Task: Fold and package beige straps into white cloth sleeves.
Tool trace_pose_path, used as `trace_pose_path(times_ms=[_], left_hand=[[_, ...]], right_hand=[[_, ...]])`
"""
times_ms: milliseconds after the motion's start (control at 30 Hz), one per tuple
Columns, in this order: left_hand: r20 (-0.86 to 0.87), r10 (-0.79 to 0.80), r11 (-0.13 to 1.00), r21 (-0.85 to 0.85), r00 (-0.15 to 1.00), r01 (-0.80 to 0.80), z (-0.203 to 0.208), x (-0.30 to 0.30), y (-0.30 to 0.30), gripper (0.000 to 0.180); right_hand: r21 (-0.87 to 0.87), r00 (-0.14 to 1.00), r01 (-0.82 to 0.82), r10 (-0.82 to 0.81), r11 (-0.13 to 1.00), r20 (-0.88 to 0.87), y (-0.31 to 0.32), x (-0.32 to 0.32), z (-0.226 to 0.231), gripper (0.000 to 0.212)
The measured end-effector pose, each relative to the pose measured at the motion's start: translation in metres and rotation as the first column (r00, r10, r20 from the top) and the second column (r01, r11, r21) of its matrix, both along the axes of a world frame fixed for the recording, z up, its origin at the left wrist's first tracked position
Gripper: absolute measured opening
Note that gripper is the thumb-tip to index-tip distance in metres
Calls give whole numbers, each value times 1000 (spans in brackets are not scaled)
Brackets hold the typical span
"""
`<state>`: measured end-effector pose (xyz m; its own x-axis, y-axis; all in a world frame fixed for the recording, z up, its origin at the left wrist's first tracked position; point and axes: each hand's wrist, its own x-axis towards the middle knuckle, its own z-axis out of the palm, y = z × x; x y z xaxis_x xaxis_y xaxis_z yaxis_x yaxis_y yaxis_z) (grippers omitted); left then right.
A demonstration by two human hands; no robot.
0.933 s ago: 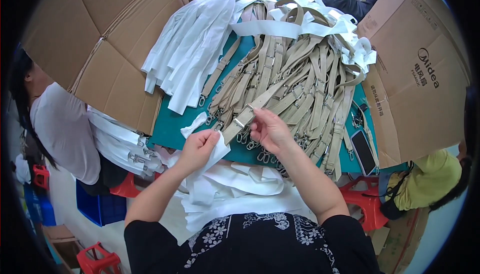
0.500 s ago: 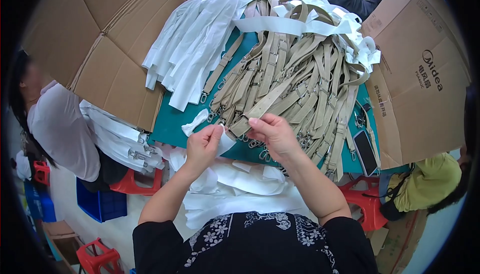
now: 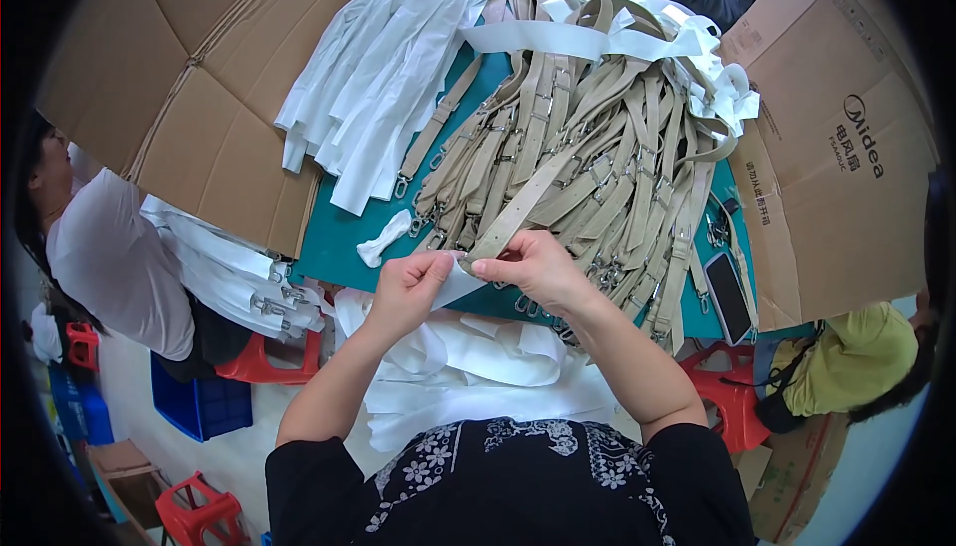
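Note:
Over the near edge of the table, my left hand (image 3: pixel 406 292) is closed in a pinch on a white strip (image 3: pixel 462 287) of thin, paper-like material. Beside it, almost touching, my right hand (image 3: pixel 538 272) grips the near end of a beige strap (image 3: pixel 520 210) with punched holes. That strap runs up and away over a heap of similar straps (image 3: pixel 597 183) with metal buckles and snap hooks. My fingers hide the exact spot where strap and strip meet. A knotted white scrap (image 3: pixel 383 238) lies left of my hands.
Long white strips (image 3: pixel 383 78) cover the table's far left, and more (image 3: pixel 478 352) hang below its near edge. Opened cardboard boxes (image 3: pixel 234 123) flank both sides. A phone (image 3: pixel 728 297) lies at right. Two people sit nearby on red stools (image 3: pixel 264 362); a blue crate (image 3: pixel 204 397) is on the floor.
My right hand has moved slightly left and down with the strap end, closer to my left hand. My left hand has barely moved and keeps its pinch.

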<state>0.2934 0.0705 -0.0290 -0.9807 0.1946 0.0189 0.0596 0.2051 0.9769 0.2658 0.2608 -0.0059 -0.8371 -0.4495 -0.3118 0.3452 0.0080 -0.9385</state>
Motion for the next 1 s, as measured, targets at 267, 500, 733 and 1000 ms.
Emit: trace_pose_path(times_ms=[267, 500, 733, 1000], left_hand=[[-275, -119, 987, -133, 954, 85, -4, -10, -2, 19], [300, -580, 807, 338, 757, 484, 32, -30, -39, 59], [555, -621, 769, 298, 553, 565, 24, 6, -131, 57], [-331, -200, 930, -359, 922, 73, 2, 36, -74, 18]], right_hand=[[-288, 841, 56, 110, 956, 529, 1, 3, -34, 39], [-403, 977, 46, 42, 914, 207, 31, -17, 13, 41], [-840, 984, 150, -160, 522, 76, 130, -74, 61, 30], [-863, 984, 170, -130, 475, 123, 153, -76, 87, 32]])
